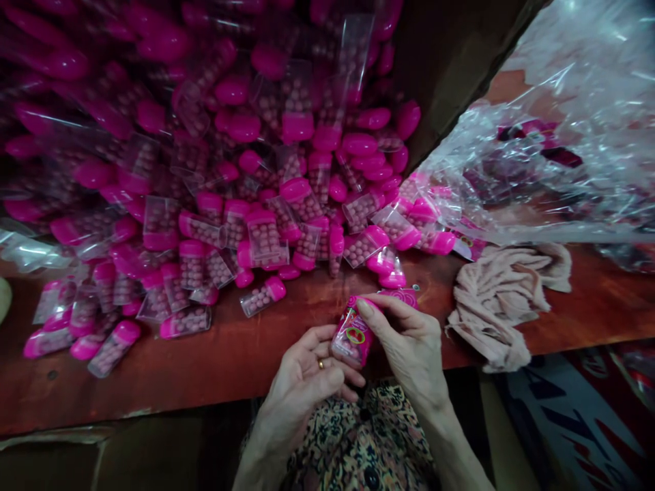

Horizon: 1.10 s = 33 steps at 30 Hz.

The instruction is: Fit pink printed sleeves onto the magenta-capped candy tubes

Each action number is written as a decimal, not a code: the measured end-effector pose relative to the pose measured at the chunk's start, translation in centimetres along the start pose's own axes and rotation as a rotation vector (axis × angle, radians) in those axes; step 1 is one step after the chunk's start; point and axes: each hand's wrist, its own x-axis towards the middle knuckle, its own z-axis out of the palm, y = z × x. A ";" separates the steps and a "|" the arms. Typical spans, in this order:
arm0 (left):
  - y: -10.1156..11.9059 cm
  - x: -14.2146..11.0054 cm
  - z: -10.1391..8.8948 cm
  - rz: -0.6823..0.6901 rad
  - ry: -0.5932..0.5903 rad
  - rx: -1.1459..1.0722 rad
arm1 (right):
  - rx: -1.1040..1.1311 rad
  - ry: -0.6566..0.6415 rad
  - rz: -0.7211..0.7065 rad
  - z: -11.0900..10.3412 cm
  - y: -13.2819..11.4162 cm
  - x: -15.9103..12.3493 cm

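Observation:
Between the thumb and fingers of my right hand (414, 348) is a small clear candy container (353, 334) with a pink printed label and pale pink candy balls showing at its lower end. My left hand (307, 375), with a ring on one finger, lies at the container's left and lower side. Its fingers are spread and partly behind the container, while its thumb stands away from it. Just behind my right hand, a pink printed label (404, 296) lies on the red-brown table (225, 368).
A large heap of pink-capped candy containers (263, 235) spreads from the upper left, and one container (262, 296) lies apart near its front. A crumpled cloth (491, 300) rests at right. Clear plastic wrapping (573, 157) lies behind it, beside a dark panel (450, 61).

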 end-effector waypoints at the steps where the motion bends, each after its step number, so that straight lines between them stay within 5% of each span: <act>1: -0.1 0.1 0.0 0.002 0.009 0.013 | -0.005 -0.016 0.017 0.0 0.0 0.0; 11: 0.4 0.7 0.2 -0.011 0.200 0.006 | 0.120 -0.197 0.069 0.2 0.0 -0.5; 18: 0.8 0.7 -0.2 -0.046 0.127 -0.008 | 0.045 -0.274 -0.021 1.0 -1.0 -0.8; 21: 0.9 0.8 -0.1 -0.043 0.112 -0.036 | 0.070 -0.215 0.026 1.0 -0.8 -0.9; 25: 1.2 1.0 0.3 0.053 0.261 -0.093 | 0.128 -0.144 0.033 0.6 -0.2 -1.6; 33: 1.6 1.1 0.1 0.214 0.349 -0.208 | 0.046 -0.304 -0.249 1.4 -1.4 -2.8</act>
